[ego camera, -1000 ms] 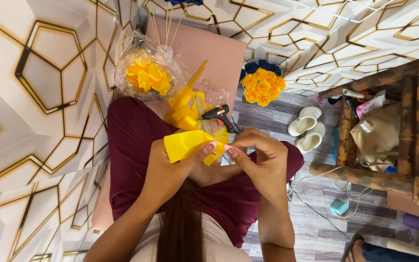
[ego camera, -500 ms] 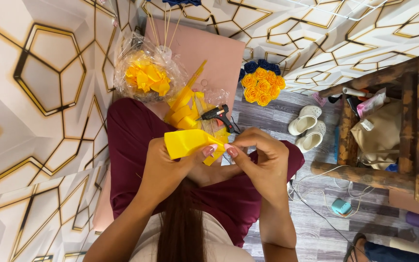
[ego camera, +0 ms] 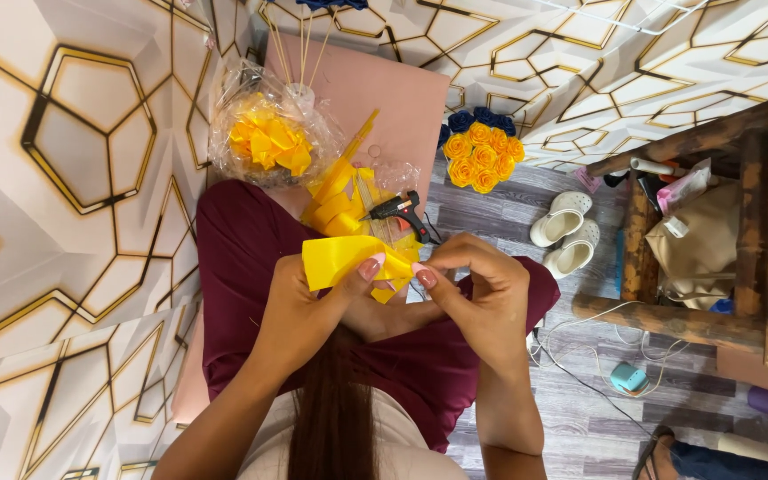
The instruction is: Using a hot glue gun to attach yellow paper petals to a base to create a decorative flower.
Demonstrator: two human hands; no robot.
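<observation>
Looking down from the head cam, the person's left hand and right hand are close together over the lap, both pinched on a yellow ribbon. The left thumb presses the wide flat end of the ribbon, and the right fingertips pinch the other end where it folds down. The ribbon sits just above the maroon trousers, roughly mid-frame.

Right behind the hands lies a loose heap of more yellow strips, with a black glue gun resting against it. There's some crinkly clear wrap around that heap, though it's hard to say where it ends.

Further up, on a pink board, sits a clear plastic bag, round and puffy, with a yellow bow-like bunch inside. A few thin sticks stand behind it. To the right of the board is a bouquet of yellow roses ringed with dark blue ones.

On the grey wood floor a pair of white clogs sits near a rough wooden shelf holding a tan bag with a small white tag. A small teal gadget with white cables lies below that.
</observation>
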